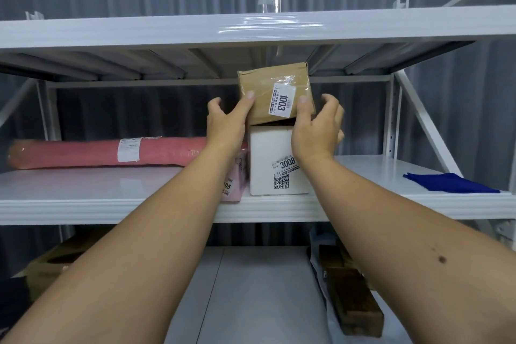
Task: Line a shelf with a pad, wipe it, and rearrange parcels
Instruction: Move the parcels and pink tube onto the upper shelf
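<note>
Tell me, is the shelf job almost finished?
Partly, it seems. The middle shelf looks clean and shiny, and the blue cloth lies put down on it, so wiping may be done. No pad shows clearly. Right now the left hand and right hand hold brown parcel 1003 on the white box 3008. The pink roll and lower-shelf parcels may remain.

Both bare arms outstretched, left hand [227,123] and right hand [317,127] raised, thumbs forward, fingers curled inward.

White shelf [111,204] carries pink roll [111,152], white box [268,148], blue cloth [449,182].
</note>
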